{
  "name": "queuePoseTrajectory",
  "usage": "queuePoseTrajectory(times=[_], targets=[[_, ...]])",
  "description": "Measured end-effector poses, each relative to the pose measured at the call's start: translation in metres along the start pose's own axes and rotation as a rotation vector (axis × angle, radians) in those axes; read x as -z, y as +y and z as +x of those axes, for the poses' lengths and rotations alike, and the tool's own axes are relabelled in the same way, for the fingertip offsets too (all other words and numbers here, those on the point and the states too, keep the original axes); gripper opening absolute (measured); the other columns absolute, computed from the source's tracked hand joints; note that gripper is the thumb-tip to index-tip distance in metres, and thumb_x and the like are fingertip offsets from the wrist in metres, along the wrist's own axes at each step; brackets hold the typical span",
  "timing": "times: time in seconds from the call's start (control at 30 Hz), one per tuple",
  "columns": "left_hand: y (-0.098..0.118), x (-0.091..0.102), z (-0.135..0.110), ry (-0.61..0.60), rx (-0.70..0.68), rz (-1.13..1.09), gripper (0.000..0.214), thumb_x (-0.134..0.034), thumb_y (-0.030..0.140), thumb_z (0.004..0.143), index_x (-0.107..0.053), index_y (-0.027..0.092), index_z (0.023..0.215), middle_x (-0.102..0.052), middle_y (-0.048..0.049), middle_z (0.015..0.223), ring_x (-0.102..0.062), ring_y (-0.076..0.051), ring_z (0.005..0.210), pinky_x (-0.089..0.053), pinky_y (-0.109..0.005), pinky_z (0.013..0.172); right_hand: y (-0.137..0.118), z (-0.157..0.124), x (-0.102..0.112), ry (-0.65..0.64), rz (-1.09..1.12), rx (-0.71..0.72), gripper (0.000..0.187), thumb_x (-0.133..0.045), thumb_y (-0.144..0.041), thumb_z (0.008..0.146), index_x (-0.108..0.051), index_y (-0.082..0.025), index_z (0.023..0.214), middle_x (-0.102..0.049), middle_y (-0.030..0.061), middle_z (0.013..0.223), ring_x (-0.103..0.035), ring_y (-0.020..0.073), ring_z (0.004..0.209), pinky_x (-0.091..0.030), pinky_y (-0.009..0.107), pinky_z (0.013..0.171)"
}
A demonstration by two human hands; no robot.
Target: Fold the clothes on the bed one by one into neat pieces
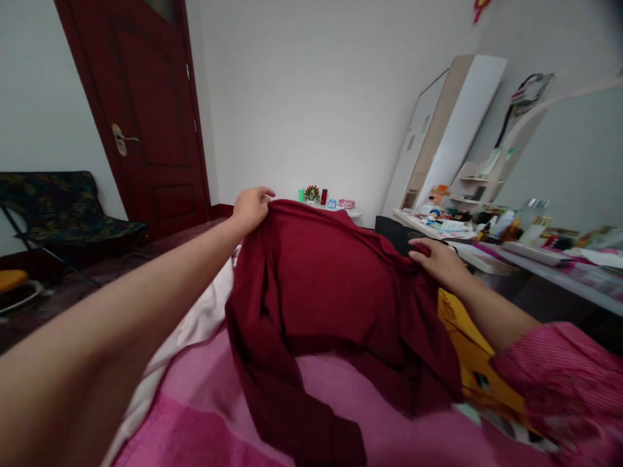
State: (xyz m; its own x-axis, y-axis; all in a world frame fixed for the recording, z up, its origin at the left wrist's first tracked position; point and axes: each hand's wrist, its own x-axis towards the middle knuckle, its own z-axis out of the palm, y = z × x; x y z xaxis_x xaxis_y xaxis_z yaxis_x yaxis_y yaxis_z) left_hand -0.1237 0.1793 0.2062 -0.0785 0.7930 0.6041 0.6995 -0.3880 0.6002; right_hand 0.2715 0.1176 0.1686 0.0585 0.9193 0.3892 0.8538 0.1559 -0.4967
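Note:
A dark red long-sleeved top (335, 285) hangs spread between my two hands above the pink bedding (204, 415). My left hand (252, 207) grips its upper left corner, fingers closed on the cloth. At the upper right edge, my right hand (435, 259) pinches the fabric between thumb and fingers. One sleeve of the top trails down toward me onto the bed, and its lower hem sags in the middle. The far side of the top is hidden from me.
Yellow clothing (467, 344) lies on the right of the bed, pale cloth (195, 318) on the left. A cluttered dressing table (545, 266) runs along the right. A folding chair (63, 207) stands before the dark red door (141, 97). A small white shelf (357, 213) holds ornaments.

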Motion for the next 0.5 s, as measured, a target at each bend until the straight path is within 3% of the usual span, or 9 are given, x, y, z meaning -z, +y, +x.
queuePoseTrajectory(times=[0.03,0.1,0.17,0.23,0.3,0.37,0.43,0.5], targets=[[-0.008,-0.015,0.000,0.050,-0.018,0.039,0.024,-0.053,0.026,0.082,-0.067,0.018,0.098,-0.068,-0.0089,0.099,-0.059,-0.024,0.096,-0.045,-0.038,0.091,0.002,0.002,-0.012,0.136,-0.067,0.064,0.031,-0.053,-0.032,0.076,-0.065,-0.017,0.100,-0.067,0.0106,0.100,-0.061,0.0250,0.092,-0.044,0.041,0.089],[-0.026,-0.042,-0.022,0.007,-0.114,0.091,0.031,-0.052,0.022,0.081,-0.064,0.016,0.108,-0.064,-0.0109,0.110,-0.056,-0.024,0.106,-0.041,-0.039,0.099,0.007,-0.014,-0.040,0.212,-0.139,0.200,0.034,-0.052,-0.030,0.078,-0.062,-0.017,0.109,-0.062,0.0124,0.114,-0.057,0.0263,0.105,-0.041,0.044,0.096],[-0.042,-0.064,-0.069,-0.207,-0.285,0.052,0.034,-0.055,0.024,0.080,-0.064,0.015,0.111,-0.062,-0.0119,0.115,-0.054,-0.024,0.111,-0.040,-0.038,0.102,0.010,-0.050,-0.070,0.107,-0.137,0.308,0.034,-0.051,-0.030,0.081,-0.060,-0.018,0.111,-0.057,0.0122,0.123,-0.052,0.0256,0.115,-0.040,0.043,0.100],[-0.050,-0.077,-0.126,-0.437,-0.349,-0.025,0.039,-0.056,0.033,0.083,-0.062,0.018,0.118,-0.057,-0.0128,0.126,-0.052,-0.024,0.117,-0.039,-0.036,0.103,0.010,-0.095,-0.098,-0.067,-0.111,0.333,0.034,-0.051,-0.031,0.083,-0.060,-0.021,0.114,-0.054,0.0105,0.129,-0.049,0.0239,0.120,-0.038,0.042,0.103],[-0.051,-0.075,-0.177,-0.627,-0.354,-0.052,0.045,-0.057,0.045,0.084,-0.059,0.027,0.125,-0.051,-0.0104,0.135,-0.050,-0.025,0.122,-0.042,-0.036,0.102,0.008,-0.134,-0.120,-0.237,-0.083,0.298,0.039,-0.054,-0.035,0.083,-0.059,-0.022,0.119,-0.050,0.0102,0.135,-0.046,0.0243,0.124,-0.036,0.041,0.104],[-0.046,-0.061,-0.214,-0.806,-0.409,-0.046,0.056,-0.063,0.052,0.078,-0.052,0.037,0.131,-0.053,-0.0063,0.134,-0.052,-0.025,0.119,-0.044,-0.036,0.099,0.006,-0.160,-0.136,-0.377,-0.064,0.257,0.048,-0.059,-0.040,0.079,-0.058,-0.022,0.124,-0.048,0.0106,0.138,-0.045,0.0257,0.126,-0.035,0.042,0.105],[-0.040,-0.043,-0.235,-0.900,-0.453,-0.027,0.064,-0.069,0.056,0.070,-0.052,0.041,0.129,-0.058,-0.0047,0.126,-0.057,-0.026,0.110,-0.046,-0.038,0.095,0.006,-0.174,-0.146,-0.443,-0.069,0.236,0.054,-0.062,-0.042,0.077,-0.056,-0.023,0.128,-0.049,0.0107,0.138,-0.045,0.0265,0.125,-0.034,0.043,0.106],[-0.035,-0.029,-0.245,-0.945,-0.453,-0.012,0.051,-0.067,0.052,0.071,-0.060,0.039,0.119,-0.063,-0.0049,0.113,-0.059,-0.025,0.099,-0.048,-0.039,0.087,0.007,-0.179,-0.152,-0.440,-0.092,0.229,0.054,-0.061,-0.044,0.079,-0.055,-0.023,0.129,-0.050,0.0101,0.137,-0.045,0.0266,0.126,-0.032,0.044,0.107]])
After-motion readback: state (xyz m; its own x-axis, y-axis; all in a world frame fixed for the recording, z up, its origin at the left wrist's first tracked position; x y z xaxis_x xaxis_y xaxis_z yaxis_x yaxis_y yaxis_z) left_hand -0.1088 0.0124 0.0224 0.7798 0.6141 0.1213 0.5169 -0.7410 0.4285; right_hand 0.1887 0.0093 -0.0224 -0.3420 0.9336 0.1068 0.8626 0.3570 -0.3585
